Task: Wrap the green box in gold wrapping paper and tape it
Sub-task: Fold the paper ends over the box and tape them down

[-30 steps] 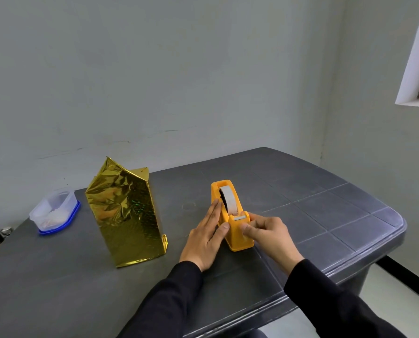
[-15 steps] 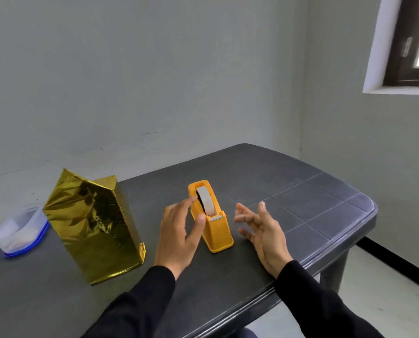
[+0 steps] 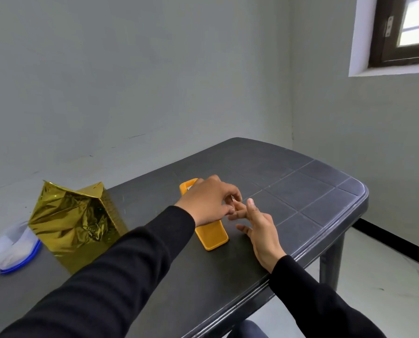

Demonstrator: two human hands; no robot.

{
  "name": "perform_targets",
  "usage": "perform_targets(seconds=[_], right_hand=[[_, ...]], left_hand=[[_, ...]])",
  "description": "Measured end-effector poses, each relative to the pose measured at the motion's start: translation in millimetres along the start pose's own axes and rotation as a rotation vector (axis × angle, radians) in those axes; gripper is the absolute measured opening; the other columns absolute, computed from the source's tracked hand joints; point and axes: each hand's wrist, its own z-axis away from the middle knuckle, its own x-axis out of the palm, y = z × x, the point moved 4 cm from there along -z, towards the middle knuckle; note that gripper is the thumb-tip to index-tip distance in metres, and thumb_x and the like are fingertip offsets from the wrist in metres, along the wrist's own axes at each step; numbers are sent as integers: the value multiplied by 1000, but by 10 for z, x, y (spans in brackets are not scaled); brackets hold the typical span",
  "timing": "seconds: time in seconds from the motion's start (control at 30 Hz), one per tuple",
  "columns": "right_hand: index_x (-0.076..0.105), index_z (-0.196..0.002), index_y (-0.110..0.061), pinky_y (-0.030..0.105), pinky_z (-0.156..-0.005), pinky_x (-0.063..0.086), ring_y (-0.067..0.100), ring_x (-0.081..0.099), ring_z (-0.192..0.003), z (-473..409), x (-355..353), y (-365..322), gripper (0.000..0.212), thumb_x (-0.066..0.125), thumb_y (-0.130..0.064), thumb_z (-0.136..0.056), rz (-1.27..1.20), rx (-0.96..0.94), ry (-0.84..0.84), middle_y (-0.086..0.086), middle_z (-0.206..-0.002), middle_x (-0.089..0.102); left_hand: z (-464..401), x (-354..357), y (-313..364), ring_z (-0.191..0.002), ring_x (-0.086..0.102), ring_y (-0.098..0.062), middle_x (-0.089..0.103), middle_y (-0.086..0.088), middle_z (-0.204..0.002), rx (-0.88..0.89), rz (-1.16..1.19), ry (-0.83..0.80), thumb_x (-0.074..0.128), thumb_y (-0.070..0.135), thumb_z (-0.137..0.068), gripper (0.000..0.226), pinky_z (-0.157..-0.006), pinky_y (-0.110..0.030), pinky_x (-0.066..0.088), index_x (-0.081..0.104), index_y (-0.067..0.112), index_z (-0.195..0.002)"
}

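Orange tape dispenser on tabletop; left grip curled over it, contents indiscernible; right grip released, fingers spread.

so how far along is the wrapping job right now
Done: the box stands fully covered in gold paper. In hand: the left hand reaches over the orange tape dispenser, fingers meeting the open right hand, apparently handling tape. Left: taping the folded top.

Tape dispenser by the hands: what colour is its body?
Orange-yellow tape dispenser, clearest in the head view, the only one.
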Motion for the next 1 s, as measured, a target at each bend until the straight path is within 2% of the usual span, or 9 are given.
perform_targets(seconds=[0.1,0.23,0.37,0.5,0.6,0.8,0.87,0.93,1.0], right_hand=[[80,-76,-9,39,-91,46,15,63,-119,-15,11,-16,64,40,-50,-104,-47,56,-15,-2,-115,77],[82,-82,-8,40,-102,44,25,65,-118,-32,-34,-39,56,47,-46,-104,-287,268,-23,11,-102,78],[73,-115,3,36,-94,49,28,65,-122,-56,-116,-48,54,56,-45,-98,-361,363,25,13,-116,76],[72,-114,-14,42,-93,45,22,63,-123,-6,-27,-265,30,63,-36,-96,-230,202,17,1,-117,77],[71,-122,-18,41,-90,47,16,68,-115,60,134,-523,34,74,-25,-89,-138,49,-25,-1,-114,77],[72,-112,-9,13,-63,53,8,75,-81,104,475,-734,29,80,-7,-85,-46,-95,-20,7,-94,80],[72,-110,-12,16,-66,54,10,76,-81,100,586,-740,27,81,-7,-84,-27,-85,-32,7,-91,80],[73,-110,-13,24,-76,57,13,76,-84,97,747,-756,29,83,-9,-83,-17,-62,-47,5,-89,80],[72,-110,-11,22,-73,57,8,75,-79,87,922,-792,31,84,-8,-82,-26,-47,-68,3,-86,80]], left_hand=[[12,-33,43,-104,45,-8,66,12,-105,41,-24,32,64,34,-97,31,-90,-30,39,57,34,-127],[71,-52,87,-105,51,-9,67,17,-98,82,62,62,66,31,-95,28,-90,-35,49,49,31,-117],[102,-191,56,-102,59,-7,69,14,-96,9,310,144,67,25,-96,26,-82,-26,48,49,28,-115],[178,-352,-82,-89,66,0,74,11,-92,-101,490,200,72,22,-94,31,-71,-11,44,51,28,-116],[287,-464,-181,-91,67,-1,75,11,-90,-148,536,261,72,22,-93,32,-75,-10,45,52,26,-117],[552,-673,-414,-87,67,2,75,12,-88,-222,488,346,75,24,-91,35,-73,-9,45,53,25,-118],[648,-745,-476,-86,67,1,76,12,-88,-242,450,373,77,25,-90,36,-73,-10,44,54,27,-118],[782,-862,-554,-86,67,0,76,13,-88,-275,410,416,78,27,-89,38,-73,-12,45,54,27,-119],[922,-999,-623,-87,67,-1,76,16,-88,-296,335,474,77,32,-89,41,-78,-17,51,54,27,-123]])
